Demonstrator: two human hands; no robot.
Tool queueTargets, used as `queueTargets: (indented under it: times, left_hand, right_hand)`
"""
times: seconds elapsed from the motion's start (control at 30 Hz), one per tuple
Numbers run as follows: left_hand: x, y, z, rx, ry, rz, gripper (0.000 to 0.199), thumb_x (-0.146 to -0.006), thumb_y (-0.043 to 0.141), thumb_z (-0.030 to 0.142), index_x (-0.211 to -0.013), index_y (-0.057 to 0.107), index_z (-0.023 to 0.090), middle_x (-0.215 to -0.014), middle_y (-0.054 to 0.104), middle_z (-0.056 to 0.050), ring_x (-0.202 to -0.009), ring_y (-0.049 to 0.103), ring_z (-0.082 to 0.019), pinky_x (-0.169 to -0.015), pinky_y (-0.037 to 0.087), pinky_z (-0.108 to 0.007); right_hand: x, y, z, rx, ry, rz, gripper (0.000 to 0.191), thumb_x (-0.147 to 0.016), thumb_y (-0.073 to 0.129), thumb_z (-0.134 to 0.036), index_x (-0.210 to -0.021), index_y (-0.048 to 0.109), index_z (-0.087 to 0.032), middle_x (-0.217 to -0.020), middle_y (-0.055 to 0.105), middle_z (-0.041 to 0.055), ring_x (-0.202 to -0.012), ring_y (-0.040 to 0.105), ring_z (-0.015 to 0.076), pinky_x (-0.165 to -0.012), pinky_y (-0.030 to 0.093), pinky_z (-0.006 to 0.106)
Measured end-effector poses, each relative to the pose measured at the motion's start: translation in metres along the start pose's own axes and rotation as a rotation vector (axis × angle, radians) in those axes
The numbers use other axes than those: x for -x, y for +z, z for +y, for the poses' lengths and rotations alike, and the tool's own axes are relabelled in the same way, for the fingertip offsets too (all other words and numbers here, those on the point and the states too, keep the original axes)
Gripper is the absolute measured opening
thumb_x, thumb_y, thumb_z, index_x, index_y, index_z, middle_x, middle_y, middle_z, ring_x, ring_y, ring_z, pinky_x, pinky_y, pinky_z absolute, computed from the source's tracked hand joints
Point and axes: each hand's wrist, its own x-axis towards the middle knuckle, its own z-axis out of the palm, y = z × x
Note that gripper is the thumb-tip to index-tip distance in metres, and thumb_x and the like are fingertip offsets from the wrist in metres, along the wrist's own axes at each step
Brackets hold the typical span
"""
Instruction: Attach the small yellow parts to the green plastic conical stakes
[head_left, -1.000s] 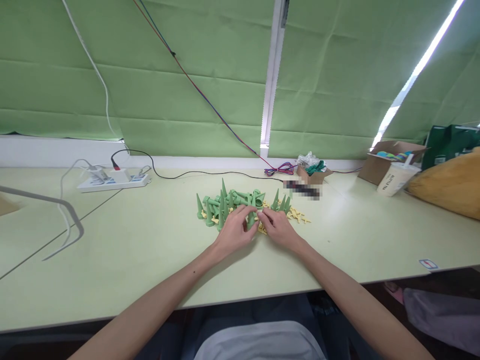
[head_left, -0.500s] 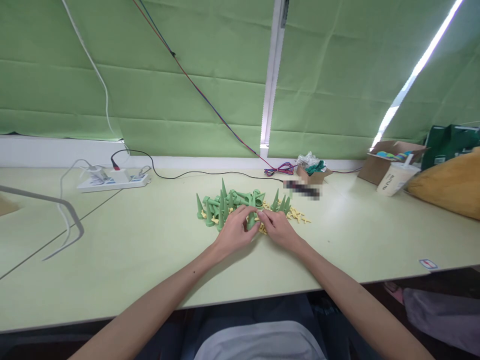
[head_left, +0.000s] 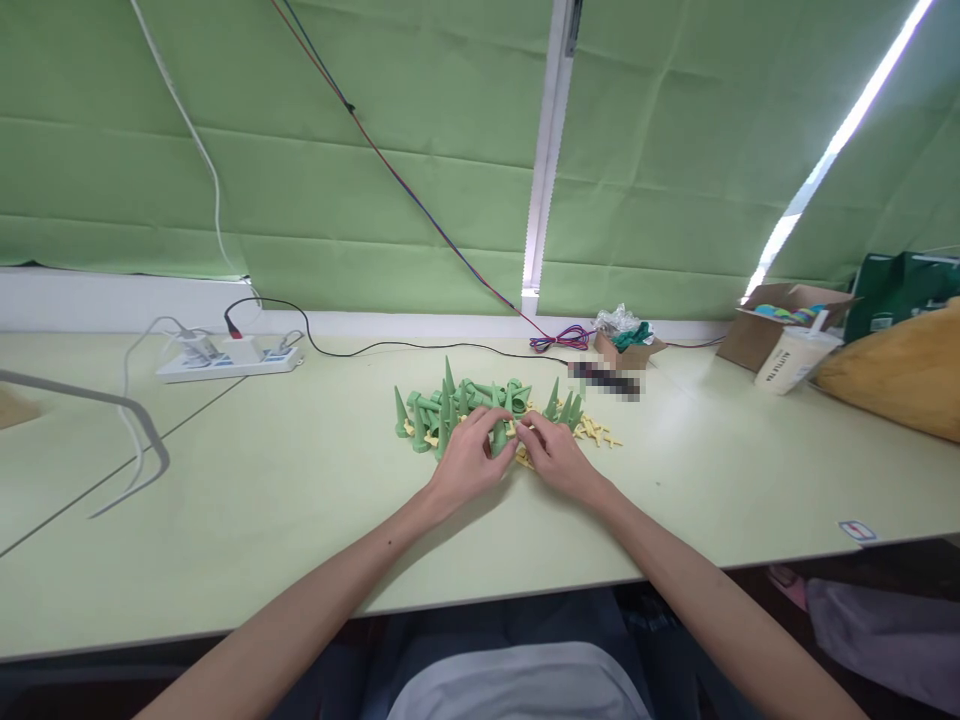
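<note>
Green cone-shaped pieces (head_left: 401,412) stand and lie in a pile on the pale table, with small yellow pieces (head_left: 598,432) scattered among them and to their right. My left hand (head_left: 474,450) is curled round a green cone at the front of the pile. Close beside it, my right hand (head_left: 551,450) has its fingertips pinched near a small yellow piece by that cone. The fingertips of both hands nearly meet. What exactly the right fingers grip is too small to make out.
A white power strip (head_left: 229,362) with plugs lies at the back left. Behind the pile are a black cable, a blurred dark object and a small open box (head_left: 628,350). A cup with a straw (head_left: 795,358) stands at the right by a cardboard box (head_left: 750,335).
The fingertips of both hands have shifted slightly, and a bit of yellow now shows between them. The camera view has moved a little.
</note>
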Motion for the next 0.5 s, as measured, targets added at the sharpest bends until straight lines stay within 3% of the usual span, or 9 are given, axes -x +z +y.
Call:
queueTargets:
  times: [0.5]
  left_hand:
    - [0.0014,-0.0003,0.0009,0.023,0.007,-0.027,0.022,-0.087,0.055,0.029,-0.107,0.059,0.02,-0.097,0.061,-0.003,-0.052,0.048,-0.009,-0.06,0.045,-0.029]
  right_hand:
    - [-0.0009,-0.0002,0.0028,0.061,-0.047,0.023,0.03,-0.1,0.036,-0.03,-0.072,0.039,-0.022,-0.059,0.041,-0.0039,-0.051,0.038,0.0127,-0.054,0.028,0.026]
